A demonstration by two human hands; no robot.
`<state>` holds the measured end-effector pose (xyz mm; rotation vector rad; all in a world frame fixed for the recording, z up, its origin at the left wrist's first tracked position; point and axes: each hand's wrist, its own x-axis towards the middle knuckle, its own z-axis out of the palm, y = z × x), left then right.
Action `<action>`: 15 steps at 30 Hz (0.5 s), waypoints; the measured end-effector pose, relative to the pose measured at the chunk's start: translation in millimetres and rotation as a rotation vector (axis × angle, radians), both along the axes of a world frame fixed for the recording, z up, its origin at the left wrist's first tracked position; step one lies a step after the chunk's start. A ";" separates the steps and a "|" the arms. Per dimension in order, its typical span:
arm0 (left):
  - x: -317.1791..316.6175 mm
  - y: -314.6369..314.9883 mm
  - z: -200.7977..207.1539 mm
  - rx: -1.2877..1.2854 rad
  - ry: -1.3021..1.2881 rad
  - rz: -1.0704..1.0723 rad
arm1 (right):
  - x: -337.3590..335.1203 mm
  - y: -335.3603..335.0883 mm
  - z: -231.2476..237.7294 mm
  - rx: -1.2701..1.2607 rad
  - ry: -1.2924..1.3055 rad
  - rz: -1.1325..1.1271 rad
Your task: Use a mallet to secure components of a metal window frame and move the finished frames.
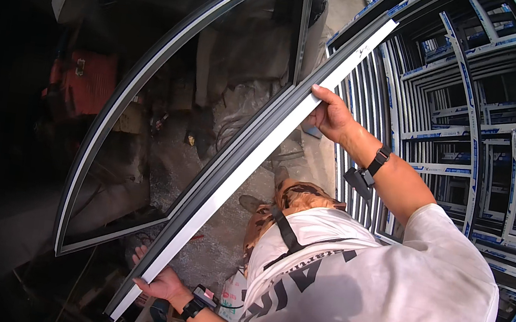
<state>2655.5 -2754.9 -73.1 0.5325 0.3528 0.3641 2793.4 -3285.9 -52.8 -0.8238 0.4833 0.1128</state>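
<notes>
Head view: a long white-and-grey bar (251,165) slants in front of a curved frame (113,237). The left hand (162,284) pinches the bar's lower end between thumb and fingers; the right hand (334,115) grips it higher, thumb on its edge, fingers mostly hidden.

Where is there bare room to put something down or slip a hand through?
Floor shows between the bar and the shoes, looking mostly bare, and in a slim strip between trousers and frames. Crowded: the right side, packed with frames, and the lower edge, where clutter sits by the left hand.
</notes>
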 end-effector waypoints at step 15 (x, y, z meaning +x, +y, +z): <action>11.4 -114.8 22.0 -0.075 0.173 -0.035 | 6.7 -9.3 -1.6 0.018 -0.191 0.584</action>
